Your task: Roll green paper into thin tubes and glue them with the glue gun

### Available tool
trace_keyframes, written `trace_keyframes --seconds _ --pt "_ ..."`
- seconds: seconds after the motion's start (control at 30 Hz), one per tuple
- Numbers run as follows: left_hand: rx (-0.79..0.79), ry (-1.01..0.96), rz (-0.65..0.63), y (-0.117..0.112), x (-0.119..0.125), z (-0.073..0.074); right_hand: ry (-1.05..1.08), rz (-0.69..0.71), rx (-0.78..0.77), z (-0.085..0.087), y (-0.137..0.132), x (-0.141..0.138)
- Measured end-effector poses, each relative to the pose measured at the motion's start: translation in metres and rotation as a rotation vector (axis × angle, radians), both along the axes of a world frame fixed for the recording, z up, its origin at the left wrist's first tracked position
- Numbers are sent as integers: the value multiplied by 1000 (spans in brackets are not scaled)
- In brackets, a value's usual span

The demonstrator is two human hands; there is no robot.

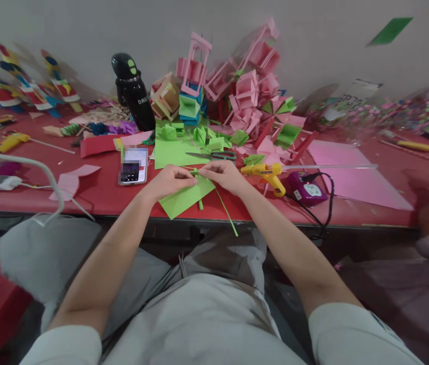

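Here, left of the yellow glue gun [267,175], the left hand [170,181] and right hand [222,175] pinch a small green paper piece [194,172] between their fingertips; farther left lies a phone [137,170].

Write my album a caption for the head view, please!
A left hand and right hand pinch a small light-green paper piece by a light-green paper sheet at a red table.
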State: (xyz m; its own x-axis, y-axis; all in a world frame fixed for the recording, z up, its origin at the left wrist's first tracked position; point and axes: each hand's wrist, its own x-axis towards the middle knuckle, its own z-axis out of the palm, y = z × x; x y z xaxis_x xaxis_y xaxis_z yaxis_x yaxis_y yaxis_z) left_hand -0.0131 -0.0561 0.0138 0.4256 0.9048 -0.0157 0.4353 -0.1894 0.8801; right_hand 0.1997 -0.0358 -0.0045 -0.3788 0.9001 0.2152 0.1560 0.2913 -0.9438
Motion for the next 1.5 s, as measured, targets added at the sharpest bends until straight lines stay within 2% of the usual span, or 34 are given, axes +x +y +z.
trace_keyframes --seconds 0.27,0.53,0.73,1.2,1.5 --pt "-9 5 29 0 0 0 69 45 13 -6 4 1" --pt "-29 -53 46 3 1 -2 7 -10 9 -3 1 1" --pt "-6 -57 47 3 2 -4 5 53 10 -6 3 0" --pt "19 -43 39 4 1 -7 12 81 -9 -5 2 1" --pt "-32 -13 43 3 -8 3 53 55 -21 -7 3 2"
